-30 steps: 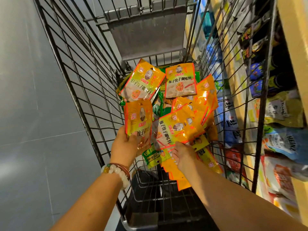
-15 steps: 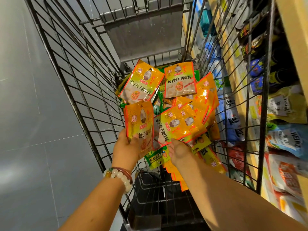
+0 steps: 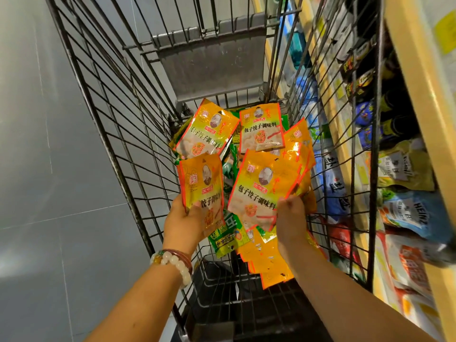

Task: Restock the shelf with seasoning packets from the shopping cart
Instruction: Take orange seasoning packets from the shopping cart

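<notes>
Head view: wire cart [image 3: 138,154] walls hem both hands, left hand [image 3: 183,222] gripping one seasoning packet [image 3: 201,186], right hand [image 3: 291,220] fingers pinching a fanned packet stack [image 3: 261,191] near edge.

A shop: wire shopping cart [image 3: 103,99] beside stocked shelf [image 3: 419,99].

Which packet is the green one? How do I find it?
Look inside the wire shopping cart, near its bottom end. The green packet lies flat between the left hand and right hand. Nearly every packet around it is orange-yellow.
</notes>
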